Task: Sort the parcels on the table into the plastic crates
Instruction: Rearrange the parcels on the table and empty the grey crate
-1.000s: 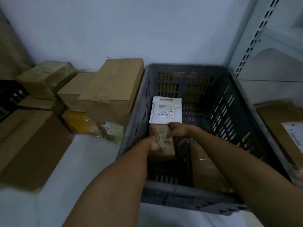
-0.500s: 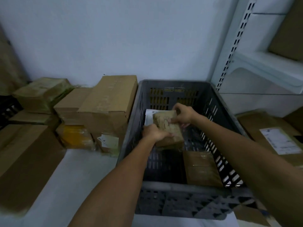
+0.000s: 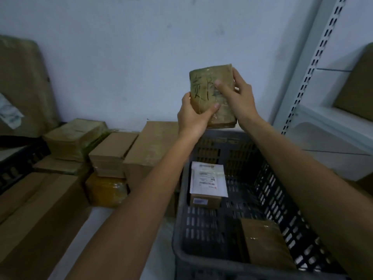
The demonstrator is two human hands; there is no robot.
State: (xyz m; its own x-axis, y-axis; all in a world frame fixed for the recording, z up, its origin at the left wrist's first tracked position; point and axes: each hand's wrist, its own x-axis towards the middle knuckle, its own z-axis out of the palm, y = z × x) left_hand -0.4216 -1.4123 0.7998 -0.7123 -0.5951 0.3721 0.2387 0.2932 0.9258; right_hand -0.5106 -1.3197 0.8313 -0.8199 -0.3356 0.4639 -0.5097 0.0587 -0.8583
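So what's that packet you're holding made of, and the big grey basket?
The packet looks like brown paper or card under shiny clear tape: it glints and wrinkles, with marker writing on it. The grey crate looks like hard, matte plastic, moulded with rows of slots.

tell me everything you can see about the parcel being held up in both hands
The parcel is a small blocky brown packet wrapped in glossy tape, with dark handwritten characters on the face turned to the camera. It is held upright, slightly tilted, before the pale wall, above the grey crate. The left hand grips its lower left corner, thumb across the front; the right hand holds its right edge, thumb on the face.
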